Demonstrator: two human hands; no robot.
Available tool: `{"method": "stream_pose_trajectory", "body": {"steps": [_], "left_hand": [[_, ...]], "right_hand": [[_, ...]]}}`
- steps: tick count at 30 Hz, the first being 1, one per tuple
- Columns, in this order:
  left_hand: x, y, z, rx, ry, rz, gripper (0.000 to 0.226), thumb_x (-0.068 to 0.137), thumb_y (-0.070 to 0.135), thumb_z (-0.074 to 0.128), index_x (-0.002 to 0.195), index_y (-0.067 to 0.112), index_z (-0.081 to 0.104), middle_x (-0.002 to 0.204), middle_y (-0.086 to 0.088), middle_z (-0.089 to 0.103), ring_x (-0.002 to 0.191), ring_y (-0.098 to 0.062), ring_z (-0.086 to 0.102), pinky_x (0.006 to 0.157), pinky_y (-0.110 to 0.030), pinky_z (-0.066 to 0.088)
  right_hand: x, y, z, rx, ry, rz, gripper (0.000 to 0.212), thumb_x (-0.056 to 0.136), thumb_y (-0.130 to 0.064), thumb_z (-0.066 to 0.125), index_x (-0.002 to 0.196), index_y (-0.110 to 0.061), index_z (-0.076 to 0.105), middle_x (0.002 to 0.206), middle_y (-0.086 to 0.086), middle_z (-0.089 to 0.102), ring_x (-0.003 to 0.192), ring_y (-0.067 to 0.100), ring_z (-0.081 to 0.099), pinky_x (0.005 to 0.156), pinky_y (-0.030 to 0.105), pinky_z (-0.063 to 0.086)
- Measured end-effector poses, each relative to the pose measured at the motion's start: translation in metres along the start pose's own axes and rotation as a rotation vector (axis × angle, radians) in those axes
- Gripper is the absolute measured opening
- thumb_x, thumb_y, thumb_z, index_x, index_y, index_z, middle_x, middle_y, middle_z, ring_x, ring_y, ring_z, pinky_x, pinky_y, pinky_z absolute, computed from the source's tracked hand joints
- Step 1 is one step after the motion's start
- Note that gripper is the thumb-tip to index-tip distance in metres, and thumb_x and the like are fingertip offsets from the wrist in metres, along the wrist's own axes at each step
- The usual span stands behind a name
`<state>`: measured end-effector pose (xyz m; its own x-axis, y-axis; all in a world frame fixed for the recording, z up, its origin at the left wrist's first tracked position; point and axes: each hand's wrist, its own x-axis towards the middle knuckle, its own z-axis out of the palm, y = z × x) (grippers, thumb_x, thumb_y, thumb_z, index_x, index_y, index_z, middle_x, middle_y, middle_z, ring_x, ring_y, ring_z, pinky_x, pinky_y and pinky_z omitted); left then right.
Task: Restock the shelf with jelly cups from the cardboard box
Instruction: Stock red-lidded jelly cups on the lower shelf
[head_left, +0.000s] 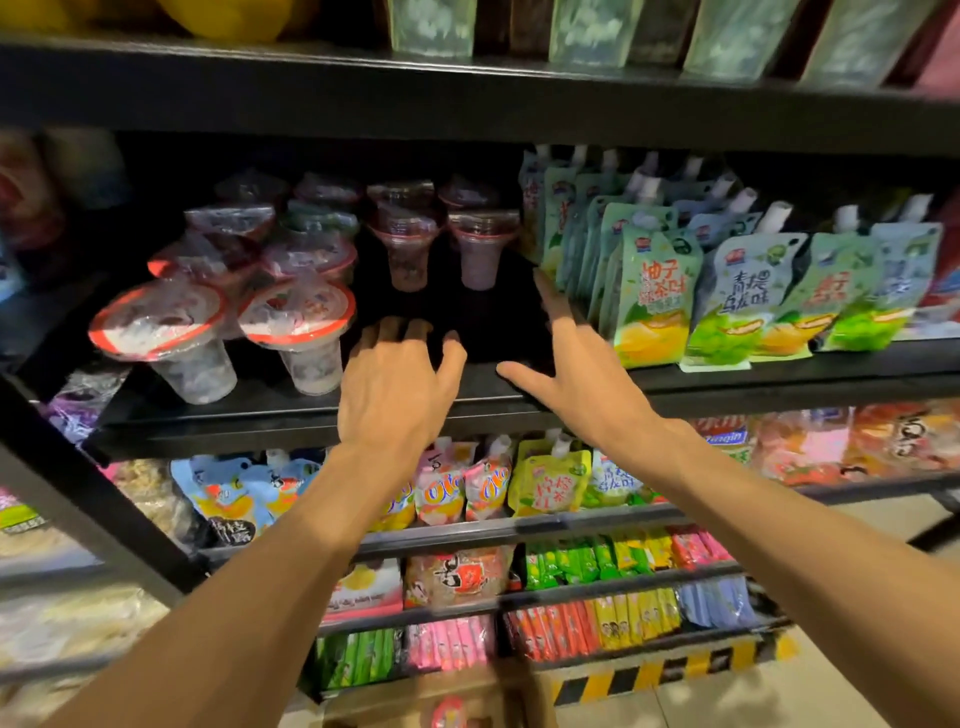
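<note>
1. Left hand (397, 382): empty, fingers loosely spread, reaching over the shelf (311, 415) lip into the dark gap.
2. Right hand (576, 358): empty, fingers straight, beside the green pouches (654, 296).
3. Jelly cups, purple (441, 244): stacked two high at the back of the gap, well behind both hands. Risk: a nudge could topple the stacks.
4. Jelly cups, red-rimmed (298, 332): just left of the left hand. Risk: a sideways sweep could knock one off the edge.
5. Cardboard box (441, 701): low, below the shelving; contents barely visible.
6. Pouches: upright, likely to tip if brushed.
</note>
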<state>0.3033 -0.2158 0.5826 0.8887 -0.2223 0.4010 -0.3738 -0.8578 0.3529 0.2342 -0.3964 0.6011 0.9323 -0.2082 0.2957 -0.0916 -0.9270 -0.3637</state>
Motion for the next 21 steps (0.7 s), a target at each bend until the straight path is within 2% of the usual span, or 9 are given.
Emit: {"method": "stream_pose_trajectory", "body": {"steps": [1,3,5,7,9,11,14,16,21], "left_hand": [[-0.004,0.0,-0.001,0.012,0.003,0.015,0.06,0.1,0.051,0.03,0.118,0.009,0.07,0.109,-0.017,0.068,0.103,-0.039,0.06,0.084,-0.047,0.052],[-0.017,-0.003,-0.002,0.045,0.042,0.114,0.059,0.103,0.05,0.031,0.119,0.008,0.069,0.101,-0.016,0.069,0.096,-0.038,0.063,0.084,-0.049,0.051],[-0.04,-0.009,-0.002,0.003,0.104,0.257,0.053,0.104,0.046,0.038,0.132,0.01,0.064,0.117,-0.013,0.068,0.111,-0.034,0.062,0.101,-0.052,0.046],[-0.071,-0.017,-0.001,-0.061,0.112,0.35,0.052,0.105,0.044,0.043,0.146,0.013,0.054,0.146,-0.009,0.055,0.141,-0.028,0.047,0.12,-0.054,0.03],[-0.103,-0.028,0.003,-0.07,0.101,0.397,0.056,0.105,0.044,0.043,0.154,0.016,0.047,0.162,-0.009,0.038,0.156,-0.027,0.026,0.125,-0.059,0.017],[-0.134,-0.041,0.012,-0.022,0.09,0.43,0.06,0.104,0.046,0.044,0.157,0.018,0.043,0.168,-0.011,0.027,0.159,-0.028,0.017,0.124,-0.065,0.013],[-0.175,-0.062,0.034,-0.013,0.021,0.46,0.063,0.101,0.045,0.055,0.157,0.017,0.043,0.168,-0.013,0.027,0.158,-0.03,0.02,0.12,-0.07,0.016],[-0.196,-0.076,0.05,-0.001,-0.067,0.417,0.063,0.101,0.046,0.05,0.157,0.021,0.042,0.167,-0.011,0.03,0.157,-0.029,0.023,0.121,-0.068,0.018],[-0.245,-0.118,0.094,0.024,-0.306,0.315,0.064,0.103,0.055,0.037,0.159,0.023,0.039,0.165,-0.008,0.034,0.155,-0.027,0.027,0.124,-0.06,0.02]], "right_hand": [[-0.012,0.0,-0.002,0.011,0.009,-0.023,0.089,0.095,-0.054,0.068,0.161,-0.018,0.021,0.108,0.008,0.062,0.097,0.026,0.063,0.074,0.034,0.045],[-0.033,0.003,-0.003,0.045,0.002,-0.069,0.09,0.094,-0.058,0.065,0.162,-0.019,0.02,0.148,0.008,0.051,0.133,0.025,0.052,0.1,0.036,0.047],[-0.055,0.006,0.0,0.002,-0.001,-0.146,0.096,0.093,-0.066,0.057,0.166,-0.021,0.013,0.165,0.005,0.034,0.15,0.022,0.035,0.118,0.043,0.038],[-0.077,0.011,0.009,-0.136,0.043,-0.245,0.098,0.092,-0.074,0.048,0.166,-0.021,0.013,0.17,0.007,0.025,0.157,0.023,0.023,0.123,0.052,0.03],[-0.102,0.015,0.02,-0.255,0.056,-0.315,0.096,0.093,-0.075,0.045,0.166,-0.02,0.016,0.172,0.01,0.016,0.16,0.026,0.012,0.126,0.057,0.021],[-0.126,0.018,0.033,-0.334,0.044,-0.366,0.096,0.093,-0.073,0.05,0.166,-0.019,0.018,0.173,0.015,0.01,0.161,0.032,0.007,0.125,0.061,0.018],[-0.154,0.021,0.058,-0.381,0.005,-0.364,0.1,0.092,-0.072,0.055,0.167,-0.019,0.016,0.173,0.018,0.005,0.16,0.035,0.005,0.124,0.063,0.019],[-0.17,0.024,0.078,-0.357,-0.053,-0.334,0.103,0.09,-0.072,0.058,0.167,-0.021,0.012,0.173,0.017,0.005,0.16,0.035,0.006,0.124,0.063,0.02],[-0.202,0.037,0.142,-0.294,-0.19,-0.243,0.107,0.083,-0.065,0.068,0.166,-0.019,0.017,0.173,0.015,0.011,0.16,0.032,0.011,0.122,0.063,0.025]]}}
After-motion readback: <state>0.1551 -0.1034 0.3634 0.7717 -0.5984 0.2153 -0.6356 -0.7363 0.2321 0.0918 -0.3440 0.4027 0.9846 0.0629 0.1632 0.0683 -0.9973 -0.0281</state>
